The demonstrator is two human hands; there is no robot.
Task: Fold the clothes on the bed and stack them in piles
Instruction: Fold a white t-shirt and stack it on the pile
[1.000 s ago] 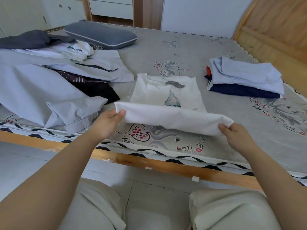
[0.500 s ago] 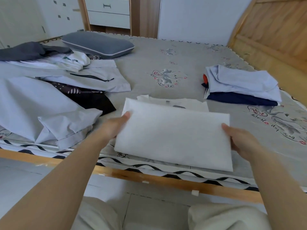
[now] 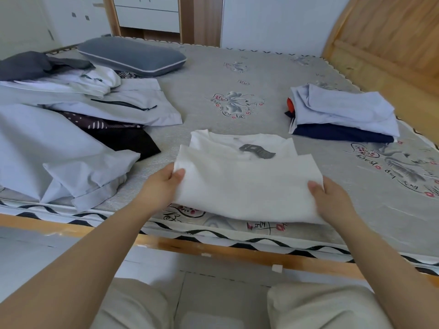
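A white T-shirt (image 3: 242, 184) lies folded near the bed's front edge, its collar label showing at the far side. My left hand (image 3: 164, 184) grips its left edge, thumb on top and fingers under the cloth. At the right edge my right hand (image 3: 330, 198) holds the shirt the same way. A folded pile (image 3: 342, 112) of light blue, navy and orange-red clothes sits at the right. Unfolded clothes (image 3: 59, 129), light blue, white, black patterned and dark grey, are heaped at the left.
The grey patterned mattress (image 3: 232, 81) has bare room in the middle and behind the shirt. A grey pillow (image 3: 133, 55) lies at the back left. A wooden headboard (image 3: 389, 43) rises on the right. The wooden bed rail (image 3: 213, 248) runs in front of my knees.
I have folded the lower half of the white T-shirt up over its printed front and brought it down flat. Both hands kept their grip on the side edges.
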